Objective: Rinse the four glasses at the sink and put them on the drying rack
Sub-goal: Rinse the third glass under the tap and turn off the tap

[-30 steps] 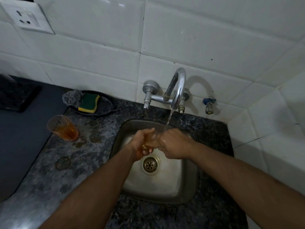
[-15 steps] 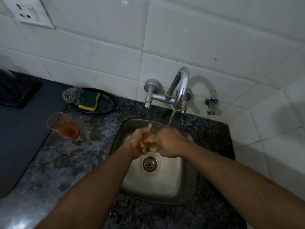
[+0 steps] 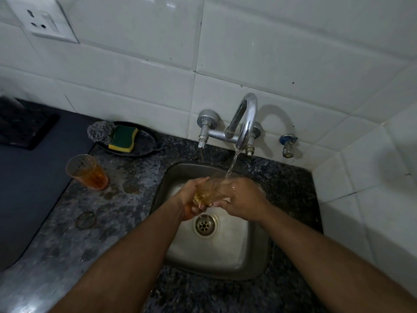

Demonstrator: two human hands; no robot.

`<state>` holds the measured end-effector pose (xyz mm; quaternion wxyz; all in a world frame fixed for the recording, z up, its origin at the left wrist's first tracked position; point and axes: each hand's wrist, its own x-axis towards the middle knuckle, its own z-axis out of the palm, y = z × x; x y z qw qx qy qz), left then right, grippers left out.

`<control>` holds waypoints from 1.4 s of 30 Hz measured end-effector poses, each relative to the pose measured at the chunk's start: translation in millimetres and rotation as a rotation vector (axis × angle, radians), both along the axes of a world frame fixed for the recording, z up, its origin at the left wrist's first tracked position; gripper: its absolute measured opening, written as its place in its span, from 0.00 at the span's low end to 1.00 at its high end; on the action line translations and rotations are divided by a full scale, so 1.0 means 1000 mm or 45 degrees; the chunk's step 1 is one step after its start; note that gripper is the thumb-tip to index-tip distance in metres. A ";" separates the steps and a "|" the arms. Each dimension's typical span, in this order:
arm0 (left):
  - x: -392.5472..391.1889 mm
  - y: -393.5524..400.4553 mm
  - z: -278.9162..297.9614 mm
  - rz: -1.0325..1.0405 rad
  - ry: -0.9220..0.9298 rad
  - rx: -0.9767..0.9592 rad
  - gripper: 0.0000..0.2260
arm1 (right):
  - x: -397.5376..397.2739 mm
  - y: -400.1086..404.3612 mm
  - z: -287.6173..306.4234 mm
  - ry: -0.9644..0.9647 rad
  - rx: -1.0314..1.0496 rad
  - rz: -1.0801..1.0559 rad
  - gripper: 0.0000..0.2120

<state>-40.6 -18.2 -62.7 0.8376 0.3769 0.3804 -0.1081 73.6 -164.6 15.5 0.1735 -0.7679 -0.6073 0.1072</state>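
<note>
Over the steel sink (image 3: 225,263) both hands hold one amber glass (image 3: 206,190) under the stream running from the chrome tap (image 3: 244,118). My left hand (image 3: 191,199) grips the glass from the left and below. My right hand (image 3: 241,197) wraps its right side, fingers curled round it. The hands hide most of the glass. A second amber glass (image 3: 86,172) stands upright on the dark granite counter (image 3: 67,245), left of the sink. No drying rack shows clearly in this view.
A black dish (image 3: 146,143) with a green-yellow sponge (image 3: 123,137) and a steel scrubber (image 3: 100,131) sits by the wall. A dark mat (image 3: 33,177) covers the counter's left part. A small valve (image 3: 287,145) juts from the tiles; a tiled wall closes the right.
Both hands have stayed under the stream, shifting and turning the glass slightly between them. The glass on the counter has not moved.
</note>
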 end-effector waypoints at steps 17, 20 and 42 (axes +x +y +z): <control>0.007 -0.022 0.032 0.009 0.028 0.133 0.17 | -0.037 -0.015 -0.025 0.933 0.242 -0.869 0.25; 0.008 -0.018 0.032 0.051 -0.056 0.184 0.21 | -0.034 -0.011 -0.024 0.891 0.224 -0.939 0.24; 0.023 -0.042 0.028 0.289 -0.034 -0.054 0.19 | -0.015 0.003 0.001 1.997 -0.479 -1.230 0.25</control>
